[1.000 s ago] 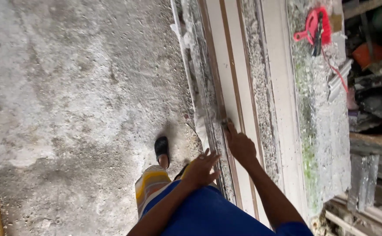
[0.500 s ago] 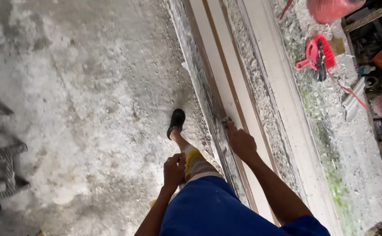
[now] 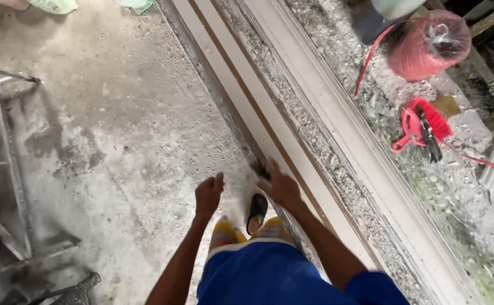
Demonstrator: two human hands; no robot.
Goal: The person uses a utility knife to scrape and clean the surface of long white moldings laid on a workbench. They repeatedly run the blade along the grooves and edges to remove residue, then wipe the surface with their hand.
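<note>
1. Looking down past our blue shorts (image 3: 269, 274), we saw our right hand (image 3: 280, 185) resting on the near edge of a long cream moulding (image 3: 241, 107) that lay flat on the ground and ran away from us, up and to the left of that hand.
2. Judging how far the work stood, we could say only that the moulding already lay stretched out alongside a second pale strip (image 3: 337, 124) just to the right of our right hand, with a band of grey gravel (image 3: 292, 107) between them; nothing showed whether it was yet in its final place, and we saw no fixing or finishing on it.
3. Our right hand was spread fairly flat, fingers (image 3: 267, 183) extended and pressed on or just over the moulding's edge, closed around nothing; a small dark patch sat at the fingertips, too blurred for us to identify.
4. Our left hand (image 3: 208, 195) hung free in the air to the left of the right one, fingers loosely curled, holding and touching nothing, over the rough concrete floor (image 3: 117, 141).
5. Between and just below our hands a foot in a dark sandal (image 3: 256, 210) stood beside the moulding.
6. Well to the right of our right hand lay a red tool (image 3: 422, 124) with a red cord and a red bundle wrapped in clear plastic (image 3: 428, 45); far left of our left hand stood a metal frame (image 3: 9, 169).
</note>
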